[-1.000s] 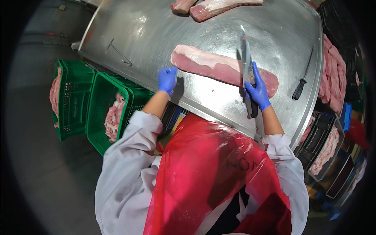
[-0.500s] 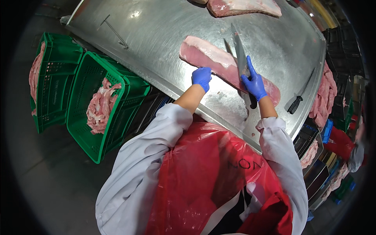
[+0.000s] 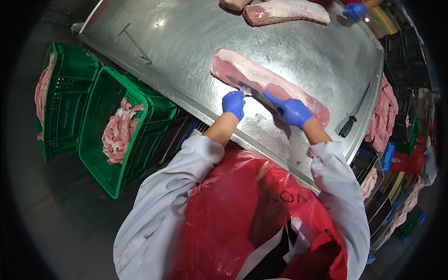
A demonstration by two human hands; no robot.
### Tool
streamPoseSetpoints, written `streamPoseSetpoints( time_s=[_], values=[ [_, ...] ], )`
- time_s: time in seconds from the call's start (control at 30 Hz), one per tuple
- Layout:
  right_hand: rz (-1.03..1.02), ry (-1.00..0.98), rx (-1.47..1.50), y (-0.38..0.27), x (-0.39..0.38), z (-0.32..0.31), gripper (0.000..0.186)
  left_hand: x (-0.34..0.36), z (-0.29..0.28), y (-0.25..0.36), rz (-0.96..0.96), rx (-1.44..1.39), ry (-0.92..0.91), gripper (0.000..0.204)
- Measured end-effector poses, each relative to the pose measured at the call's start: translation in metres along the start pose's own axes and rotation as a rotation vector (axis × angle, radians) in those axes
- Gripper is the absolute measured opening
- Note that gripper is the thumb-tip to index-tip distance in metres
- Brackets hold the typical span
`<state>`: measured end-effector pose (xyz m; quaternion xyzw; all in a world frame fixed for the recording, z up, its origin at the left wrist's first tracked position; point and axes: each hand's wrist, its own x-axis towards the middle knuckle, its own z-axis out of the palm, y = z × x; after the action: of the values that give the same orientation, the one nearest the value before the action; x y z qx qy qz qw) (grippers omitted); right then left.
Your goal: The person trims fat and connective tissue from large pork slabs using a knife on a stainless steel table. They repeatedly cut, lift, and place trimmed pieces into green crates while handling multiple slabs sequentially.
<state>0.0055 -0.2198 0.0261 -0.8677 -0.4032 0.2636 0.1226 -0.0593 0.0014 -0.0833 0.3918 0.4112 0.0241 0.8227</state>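
Note:
A long pale-pink slab of meat (image 3: pixel 275 79), probably a pork loin, lies slantwise on the steel table (image 3: pixel 186 56). My right hand (image 3: pixel 294 112), in a blue glove, is closed around a knife (image 3: pixel 250 89). The blade points to the upper left, over the slab's near side. My left hand (image 3: pixel 234 104), also gloved in blue, is closed at the slab's near edge, close to the blade. What its fingers pinch is hidden.
Green crates (image 3: pixel 116 182) with meat trimmings stand left of the table. On the tabletop lie a thin metal hook (image 3: pixel 135 44), a second knife (image 3: pixel 349 125) and more meat (image 3: pixel 287 11). A co-worker's gloved hand (image 3: pixel 354 11) shows at the far right. Dark crates (image 3: pixel 406 58) stand beyond.
My right hand has turned the knife from pointing away to pointing left, bringing the blade over the slab's near side. My left hand has moved slightly left and nearer. A co-worker's hand has appeared.

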Motion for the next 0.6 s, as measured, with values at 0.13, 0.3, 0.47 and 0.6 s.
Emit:
streamPoseSetpoints(
  time_s=[0.13, 0.3, 0.47, 0.6],
  values=[
    [-0.048, 0.02, 0.017, -0.001, -0.003, -0.006, 0.069, -0.006, 0.0, 0.004, -0.002, -0.014, 0.004, 0.005],
    [0.026, 0.06, -0.049, -0.059, 0.061, 0.007, 0.069, -0.007, -0.002, 0.007, -0.036, 0.021, -0.001, 0.006],
    [0.044, -0.06, -0.228, -0.021, -0.02, -0.007, 0.07, -0.008, -0.01, 0.004, -0.001, -0.011, 0.004, 0.014],
    [0.081, -0.093, -0.301, 0.029, -0.092, 0.002, 0.073, -0.012, -0.031, 0.013, -0.046, -0.066, 0.077, 0.01]
  ],
)
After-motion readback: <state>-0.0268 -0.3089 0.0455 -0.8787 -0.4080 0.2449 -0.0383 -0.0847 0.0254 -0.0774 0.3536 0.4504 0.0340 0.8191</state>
